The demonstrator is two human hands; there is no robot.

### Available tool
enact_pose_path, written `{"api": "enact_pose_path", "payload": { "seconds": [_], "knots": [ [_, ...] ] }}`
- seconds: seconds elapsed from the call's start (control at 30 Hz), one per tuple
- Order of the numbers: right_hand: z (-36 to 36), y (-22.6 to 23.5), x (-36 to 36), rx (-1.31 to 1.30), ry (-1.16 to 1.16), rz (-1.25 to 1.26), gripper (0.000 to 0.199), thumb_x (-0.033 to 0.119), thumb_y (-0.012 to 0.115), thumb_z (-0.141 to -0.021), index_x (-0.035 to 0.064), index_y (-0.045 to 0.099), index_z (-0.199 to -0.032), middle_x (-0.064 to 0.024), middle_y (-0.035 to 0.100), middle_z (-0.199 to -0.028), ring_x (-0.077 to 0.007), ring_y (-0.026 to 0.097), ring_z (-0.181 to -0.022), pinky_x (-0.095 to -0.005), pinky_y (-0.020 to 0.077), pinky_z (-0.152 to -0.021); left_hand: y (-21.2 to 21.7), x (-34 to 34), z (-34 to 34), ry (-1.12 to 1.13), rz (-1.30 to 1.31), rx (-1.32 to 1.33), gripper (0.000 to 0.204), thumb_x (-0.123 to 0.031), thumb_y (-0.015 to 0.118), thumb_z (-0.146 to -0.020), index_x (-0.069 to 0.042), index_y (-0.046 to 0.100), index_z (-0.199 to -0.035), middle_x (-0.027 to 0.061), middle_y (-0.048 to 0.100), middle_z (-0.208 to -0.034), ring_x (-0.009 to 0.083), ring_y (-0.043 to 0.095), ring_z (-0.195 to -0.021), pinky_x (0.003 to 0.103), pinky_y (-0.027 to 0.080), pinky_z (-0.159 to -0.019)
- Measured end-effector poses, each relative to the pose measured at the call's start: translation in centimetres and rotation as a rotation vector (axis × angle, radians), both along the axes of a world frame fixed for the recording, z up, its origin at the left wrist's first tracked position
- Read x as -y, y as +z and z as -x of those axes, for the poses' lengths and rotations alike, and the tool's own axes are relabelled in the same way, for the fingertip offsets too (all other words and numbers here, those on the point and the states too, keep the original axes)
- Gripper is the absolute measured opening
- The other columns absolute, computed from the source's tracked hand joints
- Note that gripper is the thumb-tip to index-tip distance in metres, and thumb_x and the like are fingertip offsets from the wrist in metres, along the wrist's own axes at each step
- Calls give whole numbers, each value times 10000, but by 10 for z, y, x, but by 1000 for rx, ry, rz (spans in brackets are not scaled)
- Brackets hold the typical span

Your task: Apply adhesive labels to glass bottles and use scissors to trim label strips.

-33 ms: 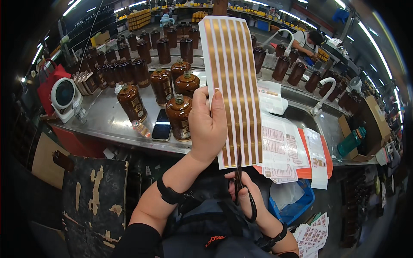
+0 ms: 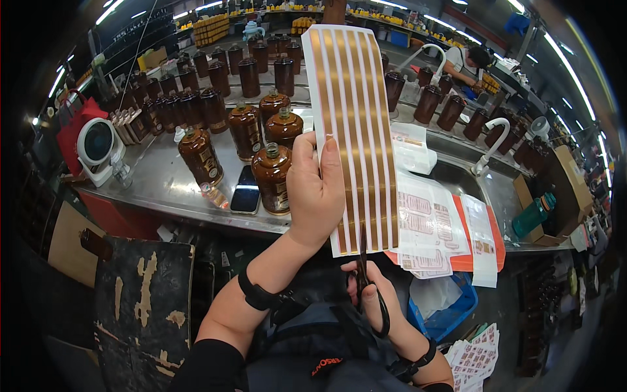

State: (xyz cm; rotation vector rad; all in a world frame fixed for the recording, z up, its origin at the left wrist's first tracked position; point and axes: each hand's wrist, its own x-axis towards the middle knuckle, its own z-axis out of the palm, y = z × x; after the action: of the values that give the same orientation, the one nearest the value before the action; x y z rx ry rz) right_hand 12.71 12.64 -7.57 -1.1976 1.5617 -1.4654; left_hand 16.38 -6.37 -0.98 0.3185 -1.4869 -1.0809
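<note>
A long stainless-steel workbench (image 2: 163, 173) was lined with brown bottles in a busy workshop, where a co-worker in a light top (image 2: 465, 64) was seen bent over the far side. A brown cardboard box (image 2: 572, 187) was set at the bench's right end, and a blue plastic crate (image 2: 450, 319) was placed below its edge. In front of the bench, a long white sheet with metallic-gold stripes (image 2: 356, 140) was held raised, its length running away from the body and its lower edge nearest. White printed sheets (image 2: 428, 219) were spread on the bench to its right, partly over a flat orange-red backing (image 2: 465, 242). To its left, a glossy amber-brown bottle with an uncapped neck (image 2: 271, 179) was stood near the wrist; whether it was touched could not be told.

The white sheet was pinched along its left side by the left hand (image 2: 315, 189), thumb on the striped face. By the right hand (image 2: 381, 297), curled closed around the handles, a pair of black-handled scissors (image 2: 383, 321) was gripped, blades pointed upward at the sheet's lower edge, in line with the stripes. A dark smartphone (image 2: 245, 191) was left lying beside the bottle.

By appearances, the cutting was barely begun: the stripes were joined in one piece, no separated strip was seen in either hand, and nearly the whole length was left uncut.
</note>
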Motion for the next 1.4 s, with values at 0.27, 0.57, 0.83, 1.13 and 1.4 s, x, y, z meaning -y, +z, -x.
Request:
{"api": "enact_pose_path", "payload": {
  "seconds": [0.27,0.57,0.83,1.13,1.4],
  "knots": [
    [-4,12,-3,31,-22,-56,687,623,434,-919,-8,542,-1170,5,486,-682,-66,467,-596,-223,382,-545,2,-2,0,12,-2,0,218,-177,448,-1013,24,465,-1094,58,642,-815,34,585,-692,189,453,-608],
    [-6,14,-9,-6,-30,-79,740,654,435,-894,-23,549,-1169,12,474,-656,-64,492,-544,-220,408,-501,1,-3,-4,-33,-36,-12,194,-169,432,-1019,15,468,-1068,62,636,-836,29,578,-724,189,455,-626],
    [-5,8,-4,243,55,45,804,706,408,-861,-48,526,-1113,-27,442,-714,-105,534,-594,-248,501,-560,-1,-11,-5,-43,-17,4,201,-181,430,-1023,15,467,-1051,47,617,-832,26,559,-707,192,456,-630],
    [-3,8,-5,138,-34,-12,688,683,367,-895,17,470,-757,-26,487,-627,-90,505,-526,-231,417,-476,3,-20,-8,-83,-16,22,196,-177,425,-1022,15,463,-1030,44,598,-829,21,547,-698,196,446,-610],
    [0,17,-11,158,1,-54,693,638,376,-925,-34,543,-960,-18,462,-655,-81,477,-543,-262,493,-538,-1,-15,-9,70,64,134,178,-163,448,-1008,10,488,-1009,55,603,-752,53,558,-638,219,441,-575]
  ]
}}
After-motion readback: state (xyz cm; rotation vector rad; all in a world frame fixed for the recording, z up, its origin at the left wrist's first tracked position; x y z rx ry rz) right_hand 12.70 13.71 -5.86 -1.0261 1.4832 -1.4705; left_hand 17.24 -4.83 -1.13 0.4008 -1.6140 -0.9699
